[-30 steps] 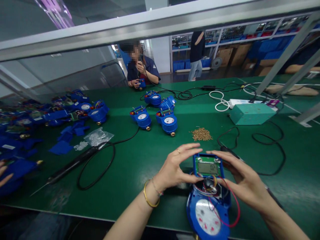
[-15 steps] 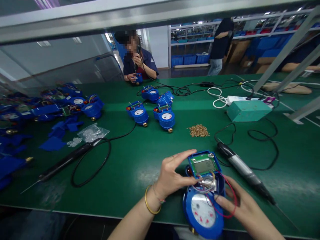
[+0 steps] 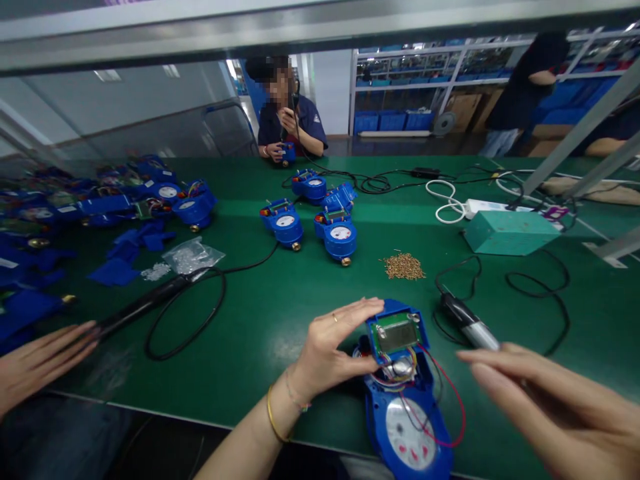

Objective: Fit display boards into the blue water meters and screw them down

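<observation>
A blue water meter (image 3: 411, 427) with a white dial lies open at the near edge of the green table (image 3: 280, 313). Red and black wires loop out of it. My left hand (image 3: 327, 347), with a ring and a gold bangle, is closed on the left side of the meter's green display board (image 3: 397, 332), fingers over its top and thumb below. My right hand (image 3: 555, 403) hovers to the right of the meter with its fingers stretched out and holds nothing. It is just in front of an electric screwdriver (image 3: 467, 323) lying on the table.
A pile of brass screws (image 3: 404, 266) and a teal box (image 3: 505, 231) lie beyond. Several blue meters (image 3: 340, 237) stand mid-table, more at left. A second screwdriver (image 3: 145, 303), its cable, and a plastic bag (image 3: 193, 255) lie left. A co-worker's hand (image 3: 40, 363) reaches in at left; a person (image 3: 290, 127) sits opposite.
My right hand has let go of the meter's lower right side and moved out to the right, fingers spread. A co-worker's hand has come in at the lower left. My left hand stays on the display board.
</observation>
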`<action>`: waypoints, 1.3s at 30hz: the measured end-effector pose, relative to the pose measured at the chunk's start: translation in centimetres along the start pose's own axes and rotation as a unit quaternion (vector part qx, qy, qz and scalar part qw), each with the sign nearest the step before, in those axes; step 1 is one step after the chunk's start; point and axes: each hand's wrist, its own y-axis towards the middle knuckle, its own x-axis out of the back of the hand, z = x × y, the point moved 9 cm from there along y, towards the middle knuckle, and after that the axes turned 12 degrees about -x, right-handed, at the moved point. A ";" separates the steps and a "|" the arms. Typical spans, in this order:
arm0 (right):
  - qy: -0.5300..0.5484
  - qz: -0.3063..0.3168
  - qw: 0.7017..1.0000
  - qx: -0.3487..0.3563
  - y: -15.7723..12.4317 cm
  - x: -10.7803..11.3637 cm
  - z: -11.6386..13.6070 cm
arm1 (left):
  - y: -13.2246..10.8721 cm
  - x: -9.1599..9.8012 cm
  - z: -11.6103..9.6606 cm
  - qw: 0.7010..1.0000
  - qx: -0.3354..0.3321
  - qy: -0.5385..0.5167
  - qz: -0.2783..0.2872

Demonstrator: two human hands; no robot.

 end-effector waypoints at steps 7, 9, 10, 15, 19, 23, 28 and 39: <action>-0.008 0.195 0.975 -0.103 -1.3 -5.8 -0.6 | -0.1 0.3 0.0 1.000 -0.019 0.019 0.010; 0.011 0.196 0.968 -0.155 -1.5 -6.2 -1.7 | -0.1 0.2 -0.1 0.999 -0.026 0.026 0.011; 0.030 0.193 0.963 -0.186 -1.7 -6.3 -2.2 | -0.1 0.2 -0.1 0.999 -0.029 0.030 0.011; 0.198 0.192 0.891 -0.360 -3.2 -8.2 -4.0 | 0.0 0.2 -0.3 0.998 -0.043 0.047 0.008; 0.286 0.217 0.854 -0.377 -3.1 -9.8 -4.0 | 0.0 0.2 -0.6 0.996 -0.063 0.058 0.006; 0.356 0.213 0.811 -0.412 -3.1 -10.5 -4.8 | 0.0 0.4 -0.9 0.994 -0.079 0.069 -0.004; 0.381 0.274 0.769 -0.435 -4.3 -11.3 -5.2 | -0.1 0.5 -1.1 0.994 -0.083 0.069 -0.007; 0.316 0.245 0.802 -0.443 -4.6 -10.9 -5.5 | -0.6 0.5 -0.9 0.996 -0.065 0.055 -0.014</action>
